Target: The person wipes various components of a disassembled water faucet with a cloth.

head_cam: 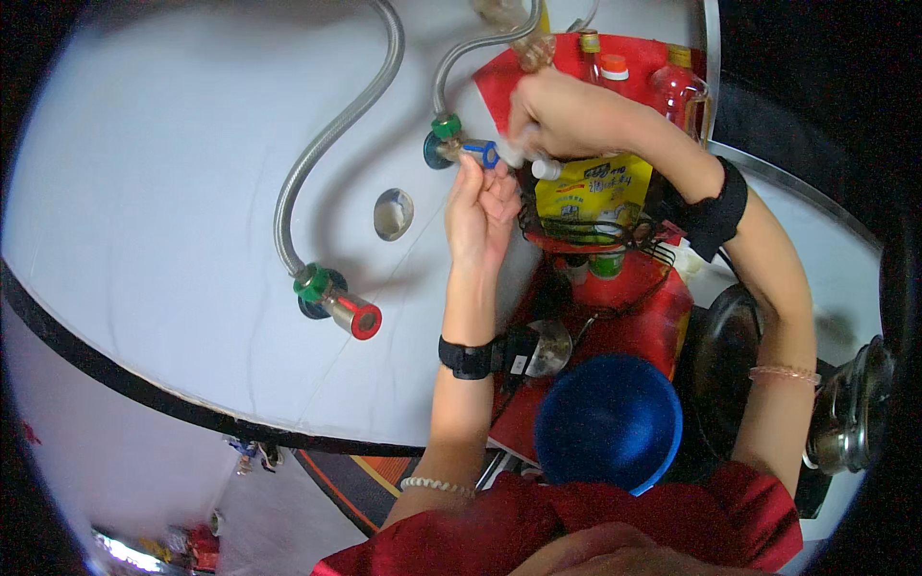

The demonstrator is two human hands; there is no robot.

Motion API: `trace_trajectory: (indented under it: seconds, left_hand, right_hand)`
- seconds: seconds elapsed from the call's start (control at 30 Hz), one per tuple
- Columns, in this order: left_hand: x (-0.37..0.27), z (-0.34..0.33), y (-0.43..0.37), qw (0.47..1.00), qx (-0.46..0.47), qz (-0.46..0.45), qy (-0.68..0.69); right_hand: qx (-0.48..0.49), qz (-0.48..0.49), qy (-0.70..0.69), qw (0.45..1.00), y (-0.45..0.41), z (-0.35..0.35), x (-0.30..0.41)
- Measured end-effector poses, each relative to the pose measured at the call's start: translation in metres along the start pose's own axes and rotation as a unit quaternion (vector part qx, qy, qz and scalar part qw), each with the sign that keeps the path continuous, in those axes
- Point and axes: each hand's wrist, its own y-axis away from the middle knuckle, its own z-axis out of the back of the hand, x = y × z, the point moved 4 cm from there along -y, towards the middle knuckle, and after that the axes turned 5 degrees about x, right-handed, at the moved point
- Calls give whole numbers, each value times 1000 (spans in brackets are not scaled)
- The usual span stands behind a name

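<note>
My left hand (482, 194) is at the blue-marked angle valve (477, 153), its thumb against the valve's underside and its fingers curled by the handle. Just to the right, my right hand (558, 115) is bent down with closed fingers around a small whitish thing (513, 153), blurred and partly hidden, close to the valve's end. A braided metal hose (457, 54) rises from the valve's green nut. Under my right hand stands a yellow pouch (591, 191) with a white cap. A red-marked angle valve (353, 317) with its own hose is at the lower left.
Bottles (677, 90) stand behind my right forearm, near a black wire rack (612, 234). Nearer my body are a blue bowl (609, 425), a metal ladle (551, 349), a dark pan (727, 360) and a metal pot (850, 410). A round hole (393, 214) opens in the white panel.
</note>
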Motion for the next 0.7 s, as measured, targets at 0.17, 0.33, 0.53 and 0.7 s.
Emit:
trace_trajectory:
  seconds: [0.17, 0.33, 0.53, 0.7]
  left_hand:
    - [-4, -13, 4, 1000, 10, -9, 0]
    - [-9, -7, 8, 999, -29, 13, -20]
    - [-7, -2, 8, 1000, 24, 15, -10]
    - [-5, -10, 9, 999, 9, 29, -16]
  right_hand:
    - [-217, 12, -71, 974, 12, 6, -27]
    - [-149, 17, -202, 968, -18, -9, -12]
    - [-77, 12, -421, 904, -13, -20, -13]
    - [-27, -50, -451, 891, -32, -23, -14]
